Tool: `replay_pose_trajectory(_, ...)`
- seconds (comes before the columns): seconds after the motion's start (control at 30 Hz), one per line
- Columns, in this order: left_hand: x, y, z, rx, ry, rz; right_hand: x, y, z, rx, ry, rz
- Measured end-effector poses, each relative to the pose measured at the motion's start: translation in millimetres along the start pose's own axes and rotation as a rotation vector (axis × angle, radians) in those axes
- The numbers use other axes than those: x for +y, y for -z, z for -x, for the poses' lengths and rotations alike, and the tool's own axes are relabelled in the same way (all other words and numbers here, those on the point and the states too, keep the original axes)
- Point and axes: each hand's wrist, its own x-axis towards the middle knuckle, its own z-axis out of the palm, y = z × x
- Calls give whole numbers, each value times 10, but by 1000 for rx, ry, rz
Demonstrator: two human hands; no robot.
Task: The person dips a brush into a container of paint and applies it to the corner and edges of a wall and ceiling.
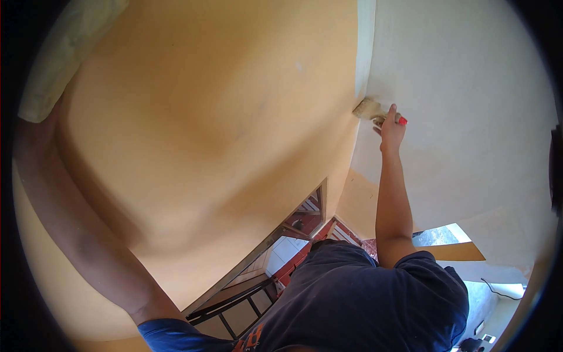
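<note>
My right hand [392, 130] is closed around the handle of a paintbrush [369, 110] with a red handle end. The brush's bristles touch the corner where the peach-orange wall [234, 88] meets the pale grey-white wall [457, 100]. Above the bristles, a narrow light strip [364, 47] runs up along this corner. My left arm reaches far up the orange wall at the left edge. There my left hand [38, 130] is mostly hidden by a cream-coloured long thing [64, 56], whose kind I cannot make out; the fingers do not show.
Below the orange wall is an opening [258, 267] with a dark metal frame, possibly a ladder [234, 314]. Red flooring [287, 271] shows far below. A bright window-like opening [443, 236] lies at lower right, near a dark cable [498, 290].
</note>
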Motion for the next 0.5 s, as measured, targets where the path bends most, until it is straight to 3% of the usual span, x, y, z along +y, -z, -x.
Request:
replay_pose_trajectory(0.07,-5,33,16,-21,-1,10,-130,-50,-24,1,98,73)
replay_pose_trajectory(0.13,-27,65,29,-37,-3,21,-268,-74,-36,58,232,474)
replay_pose_trajectory(0.27,-61,154,95,-60,-8,37,-301,-80,-105,-5,221,595)
replay_pose_trajectory(0.37,-87,207,175,-68,-5,43,-287,-96,-34,10,143,327)
replay_pose_trajectory(0.43,-125,212,207,-83,0,60,-217,-132,-94,13,57,-157)
replay_pose_trajectory(0.5,-165,181,216,-104,2,88,-279,-219,-203,16,41,-281)
